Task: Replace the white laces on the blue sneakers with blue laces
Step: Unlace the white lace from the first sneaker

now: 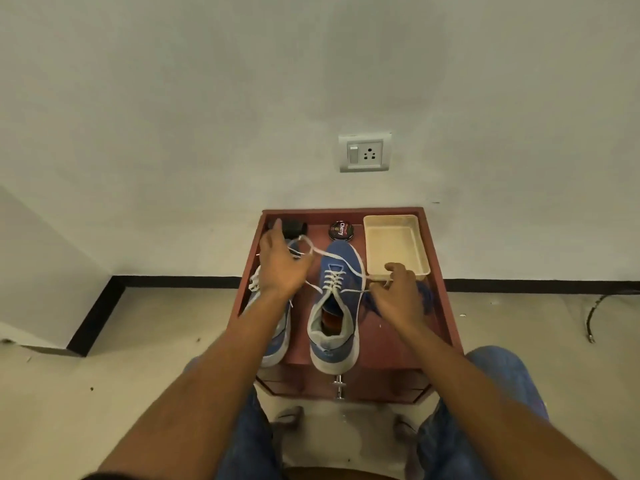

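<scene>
At six o'clock, denim-clad knees flank the red-brown counter [436,327]. On it, at centre, the right blue sneaker [341,303] stands heel nearest, its white lace [333,276] threaded through the eyelets with both ends pulled out sideways. At nine o'clock from it, the left hand [281,268] pinches one lace end, index finger extended, above the second blue sneaker [277,336]. At three o'clock, the right hand [398,294] curls round the other end, lying over the blue laces [427,297]. Farther, at one o'clock, sits a cream tray [415,237]; at twelve, a polish tin [341,231]; at eleven, a black brush [294,227].
</scene>
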